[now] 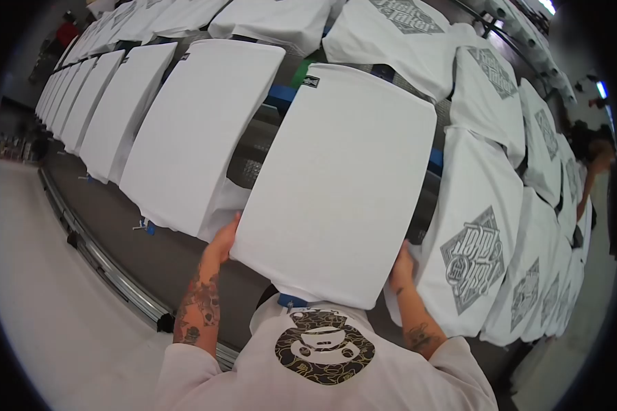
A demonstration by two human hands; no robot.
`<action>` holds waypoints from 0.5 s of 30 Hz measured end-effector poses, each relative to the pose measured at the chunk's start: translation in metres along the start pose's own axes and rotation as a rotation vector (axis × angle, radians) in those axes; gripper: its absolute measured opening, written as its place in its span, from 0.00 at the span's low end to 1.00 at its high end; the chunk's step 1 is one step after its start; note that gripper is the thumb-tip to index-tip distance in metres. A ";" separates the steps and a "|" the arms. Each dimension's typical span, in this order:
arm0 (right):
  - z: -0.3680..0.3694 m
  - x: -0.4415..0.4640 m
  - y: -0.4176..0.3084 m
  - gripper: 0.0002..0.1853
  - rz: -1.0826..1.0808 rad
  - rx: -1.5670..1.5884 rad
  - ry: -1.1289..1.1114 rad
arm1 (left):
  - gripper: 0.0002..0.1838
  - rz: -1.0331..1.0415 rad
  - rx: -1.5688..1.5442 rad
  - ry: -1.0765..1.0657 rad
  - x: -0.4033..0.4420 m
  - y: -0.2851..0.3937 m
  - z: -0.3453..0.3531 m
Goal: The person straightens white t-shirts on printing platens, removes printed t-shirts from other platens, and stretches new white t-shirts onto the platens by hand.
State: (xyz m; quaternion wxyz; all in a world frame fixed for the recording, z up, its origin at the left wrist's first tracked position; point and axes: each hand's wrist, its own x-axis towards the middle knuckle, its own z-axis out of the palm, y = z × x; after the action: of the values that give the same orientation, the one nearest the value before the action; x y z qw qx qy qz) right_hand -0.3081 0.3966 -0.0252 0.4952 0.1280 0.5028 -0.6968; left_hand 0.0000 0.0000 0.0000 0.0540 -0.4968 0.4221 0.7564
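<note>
A plain white shirt (pixel 343 178) is stretched over a flat board directly in front of me, with a small black label (pixel 310 81) near its far left corner. At its left edge, close to the near corner, my left hand (pixel 226 236) is closed on the side of the fabric. My right hand (pixel 403 264) grips the opposite side near the right corner, its fingers partly hidden by the board. Blue material (pixel 292 301) shows under the near edge, against my body.
Plain white shirts on boards (pixel 192 130) run off to the left. Shirts with grey diamond prints (pixel 474 257) hang at the right and behind. A metal rail (pixel 110 264) curves along the lower left. Another person's arm (pixel 594 171) shows at far right.
</note>
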 end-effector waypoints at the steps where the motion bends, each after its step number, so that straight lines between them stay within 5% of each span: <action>1: -0.023 -0.006 0.033 0.33 0.004 -0.145 0.147 | 0.36 0.040 -0.062 -0.062 -0.008 -0.011 0.003; 4: -0.002 -0.049 0.088 0.29 0.052 -0.158 0.346 | 0.34 -0.222 0.146 0.063 -0.017 -0.052 -0.025; 7: 0.036 -0.106 0.095 0.24 0.183 0.229 0.275 | 0.27 -0.270 -0.250 -0.137 -0.058 -0.039 0.000; 11: 0.036 -0.111 0.117 0.18 0.020 0.315 0.215 | 0.19 0.121 -0.144 0.125 -0.034 -0.056 0.004; 13: 0.025 -0.108 0.117 0.13 -0.137 0.244 0.316 | 0.19 0.343 0.255 0.399 -0.027 -0.056 -0.012; 15: 0.012 -0.109 0.115 0.12 -0.271 0.211 0.485 | 0.20 0.441 0.112 0.515 -0.041 -0.048 -0.021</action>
State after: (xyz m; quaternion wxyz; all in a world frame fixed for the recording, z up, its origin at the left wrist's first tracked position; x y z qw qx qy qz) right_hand -0.1579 0.4476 -0.0117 0.2469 0.2734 0.5438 -0.7541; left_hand 0.0594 0.0294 0.0011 -0.1920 -0.5645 0.5602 0.5750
